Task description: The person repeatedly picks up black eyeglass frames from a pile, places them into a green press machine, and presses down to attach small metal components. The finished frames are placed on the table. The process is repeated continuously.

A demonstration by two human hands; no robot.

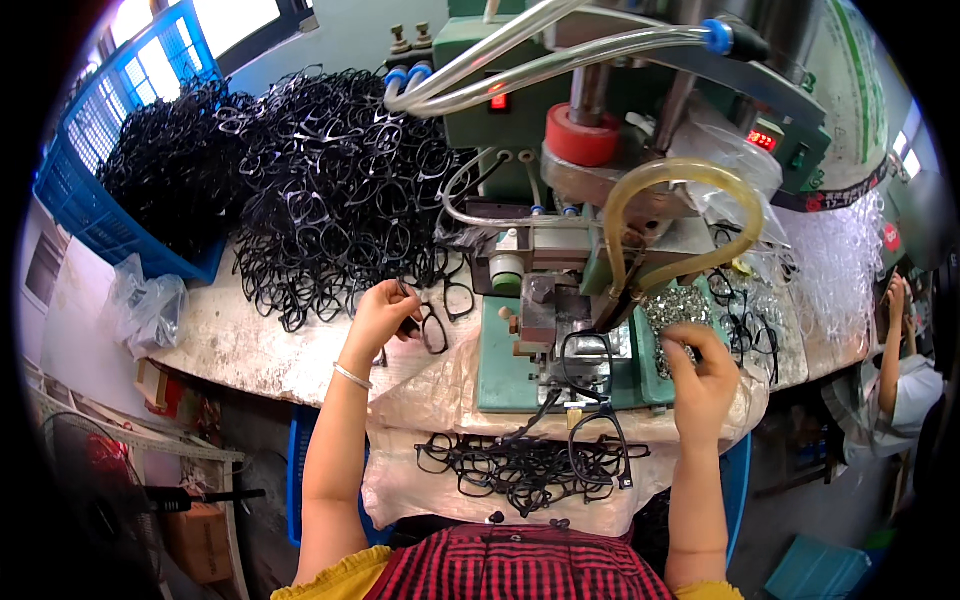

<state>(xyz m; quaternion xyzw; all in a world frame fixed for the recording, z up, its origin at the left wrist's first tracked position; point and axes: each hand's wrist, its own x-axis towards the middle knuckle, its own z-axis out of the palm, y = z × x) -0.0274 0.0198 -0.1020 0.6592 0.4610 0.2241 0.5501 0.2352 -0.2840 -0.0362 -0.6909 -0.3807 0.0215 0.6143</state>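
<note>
- We have a black glasses frame [442, 340] in the left hand [386, 312], whose fingers close around it over the desk [205, 335], left of the machine and back from the near edge.
- Our right hand [705, 375] curls its fingers over a tray of small shiny metal pieces [682, 308], toward the desk's right edge; we cannot tell whether it pinches one.
- Between our hands, a second frame [604, 406] stands on end at the front of the green machine [500, 375], one rim above the other.
- Nearest our body, a low pile of black frames [530, 470] lies on a crinkled pale sheet [395, 485] at the desk's near edge.
- We see a large heap of black frames [330, 190] across the desk's far left part, beside a tilted blue crate [70, 215] at the far left corner.
- Near the left edge sits a clear plastic bag [147, 305].
- Along the right edge we have a heap of clear strips [838, 280].
- Beyond that edge, another person [905, 390] is partly visible.
</note>
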